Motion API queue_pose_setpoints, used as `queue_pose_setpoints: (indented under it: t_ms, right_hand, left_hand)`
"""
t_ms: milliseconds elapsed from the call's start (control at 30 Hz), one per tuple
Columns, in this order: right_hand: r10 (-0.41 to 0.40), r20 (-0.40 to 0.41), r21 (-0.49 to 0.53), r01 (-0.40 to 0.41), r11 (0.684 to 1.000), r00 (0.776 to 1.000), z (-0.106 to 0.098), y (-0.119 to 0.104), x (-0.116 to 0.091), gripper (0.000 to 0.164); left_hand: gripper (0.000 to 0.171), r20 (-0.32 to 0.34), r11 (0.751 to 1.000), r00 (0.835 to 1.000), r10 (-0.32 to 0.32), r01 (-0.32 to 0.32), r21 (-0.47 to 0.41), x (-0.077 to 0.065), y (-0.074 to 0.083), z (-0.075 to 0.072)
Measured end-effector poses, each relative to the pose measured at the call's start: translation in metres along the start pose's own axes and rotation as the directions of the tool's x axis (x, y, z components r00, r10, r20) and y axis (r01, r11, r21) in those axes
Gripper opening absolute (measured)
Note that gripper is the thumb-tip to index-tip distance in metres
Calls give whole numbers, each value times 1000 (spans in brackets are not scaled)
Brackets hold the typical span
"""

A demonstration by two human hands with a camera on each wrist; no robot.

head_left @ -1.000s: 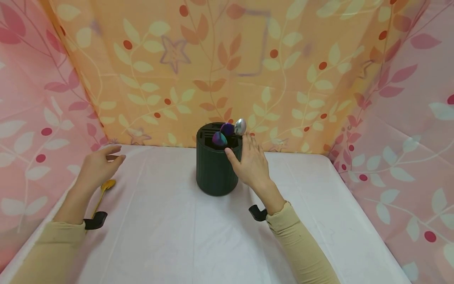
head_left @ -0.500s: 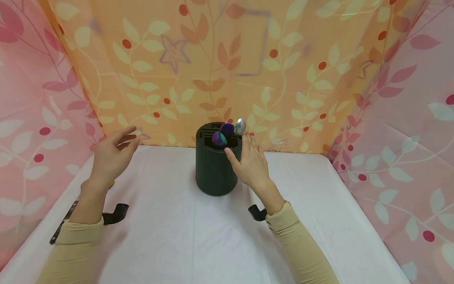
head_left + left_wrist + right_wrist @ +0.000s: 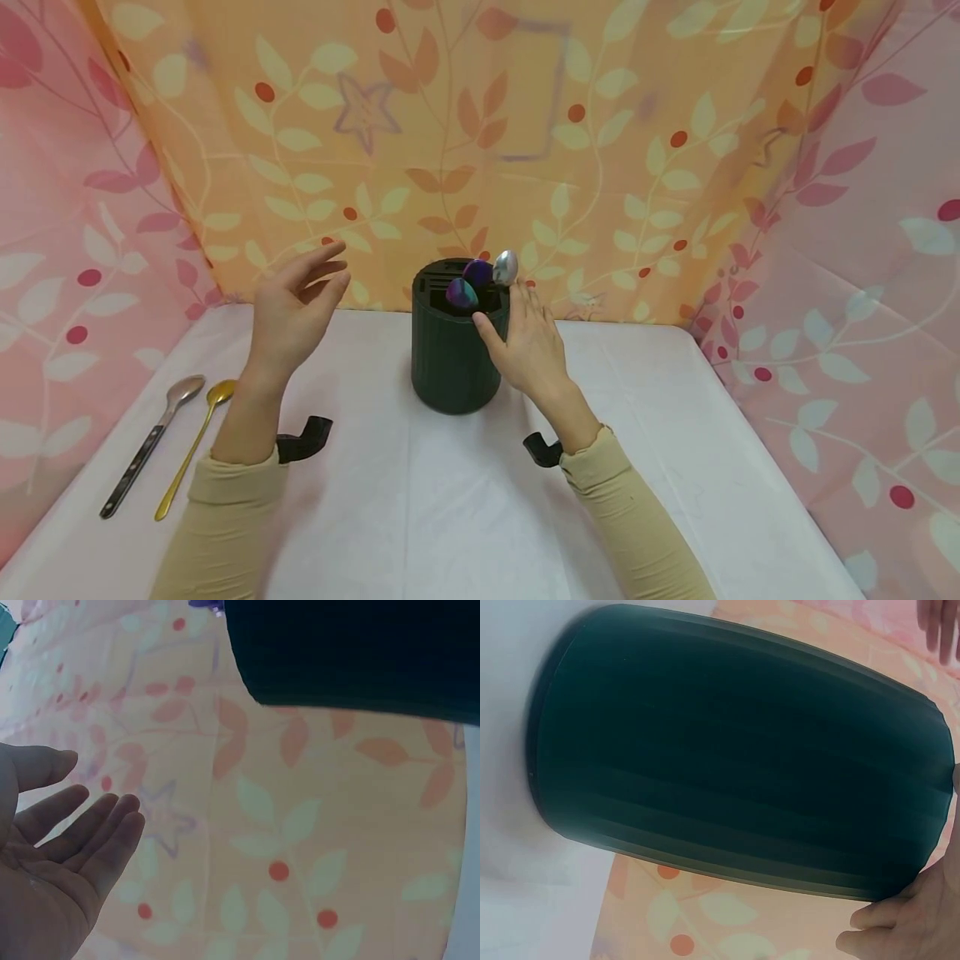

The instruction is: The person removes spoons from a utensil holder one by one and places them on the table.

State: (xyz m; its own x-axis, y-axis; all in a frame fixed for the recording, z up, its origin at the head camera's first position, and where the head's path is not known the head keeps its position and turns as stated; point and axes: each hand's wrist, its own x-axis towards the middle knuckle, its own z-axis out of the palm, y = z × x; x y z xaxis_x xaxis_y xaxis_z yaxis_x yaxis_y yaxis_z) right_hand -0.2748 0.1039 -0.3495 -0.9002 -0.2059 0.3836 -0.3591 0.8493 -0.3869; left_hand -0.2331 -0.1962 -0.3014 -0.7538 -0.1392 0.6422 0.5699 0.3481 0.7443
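- The dark ribbed holder [image 3: 454, 354] stands upright between the two hands, its long axis vertical, just to the left of the right hand [image 3: 529, 350] and to the right of the raised left hand [image 3: 292, 317].
- The right hand is the nearer one — its fingers are laid against the holder's right side near the rim, thumb [image 3: 487, 335] on the front wall; the fingers look fairly straight, resting on rather than wrapped round it, and nothing else is held.
- The left hand is held in the air, apart from the holder, palm turned toward it, fingers loosely spread and grasping nothing; in the left wrist view the same relaxed fingers [image 3: 90, 832] are seen with the holder's dark wall [image 3: 360, 652] beyond them.
- Three spoon bowls stick up out of the holder just beside the right fingertips: an iridescent purple-green one [image 3: 462, 293], a purple one [image 3: 477, 272] behind it, and a silver one [image 3: 506, 267] closest to that hand.
- Well to the left of the left forearm, two spoons lie flat side by side — a dark-handled silver spoon [image 3: 150, 442] and a gold spoon [image 3: 197, 446], their handles pointing toward the person.
- All of this rests on a white cloth-covered table [image 3: 420, 517], enclosed by leaf-patterned fabric: an orange backdrop [image 3: 465, 125] beyond the hands and pink panels [image 3: 862, 292] on either side.
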Motion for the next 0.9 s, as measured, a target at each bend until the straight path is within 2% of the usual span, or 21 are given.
queue_pose_setpoints:
  t_ms: [167, 467, 667, 900]
  right_hand:
    - [3, 7, 2, -3, 1000, 1000, 0, 0, 0, 95]
    - [2, 5, 7, -2, 1000, 1000, 0, -1, 0, 94]
    - [1, 7, 9, -1, 1000, 1000, -1, -1, 0, 95]
    - [-3, 6, 4, 3, 1000, 1000, 0, 1, 0, 96]
  left_hand:
    - [40, 42, 999, 999, 27, -25, -33, 2, 4, 18]
    - [41, 133, 995, 988, 72, -62, -77, 4, -1, 52]
    - [43, 217, 994, 972, 89, -72, -88, 5, -1, 71]
    - [41, 314, 995, 944, 102, -99, -24, 6, -4, 86]
